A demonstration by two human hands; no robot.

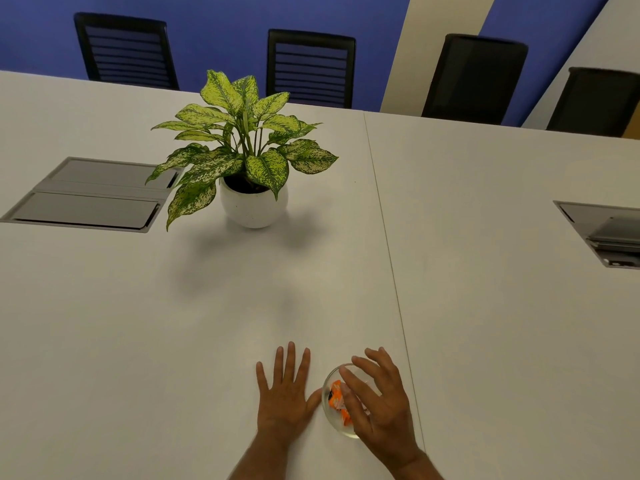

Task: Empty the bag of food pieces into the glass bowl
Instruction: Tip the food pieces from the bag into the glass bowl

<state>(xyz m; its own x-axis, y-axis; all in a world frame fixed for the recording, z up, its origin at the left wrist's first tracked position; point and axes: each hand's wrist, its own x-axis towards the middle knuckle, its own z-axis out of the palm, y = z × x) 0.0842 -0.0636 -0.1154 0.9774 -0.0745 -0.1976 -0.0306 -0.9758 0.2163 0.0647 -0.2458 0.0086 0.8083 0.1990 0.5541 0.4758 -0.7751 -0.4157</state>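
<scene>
The white desk (173,341) carries all items; a seam runs down its surface just to the right of the glass bowl. Four black office chairs (310,65) stand along the far edge, well beyond the bowl. Two recessed cable hatches (90,194) sit in the desk top, one far left of the bowl and one far right. A potted plant (247,157) in a white pot stands well beyond the bowl and slightly left, clear of the working area.

The left hand (282,398) lies flat on the desk, palm down and fingers spread, holding nothing; its thumb reaches to just beside the bowl's left rim. This placement probably steadies the person or guards the bowl against sliding.

The right hand (379,401) is over the bowl's right half with fingers spread wide and slightly curled. It does not appear to grip anything; contact with the rim cannot be confirmed.

The glass bowl (329,415) stands on the desk between the two hands, close to the near edge. Orange material (336,396) lies inside it, partly hidden by the right hand. Whether this is the bag, the food pieces or both cannot be determined. If it is the bag, emptying is not complete.
</scene>
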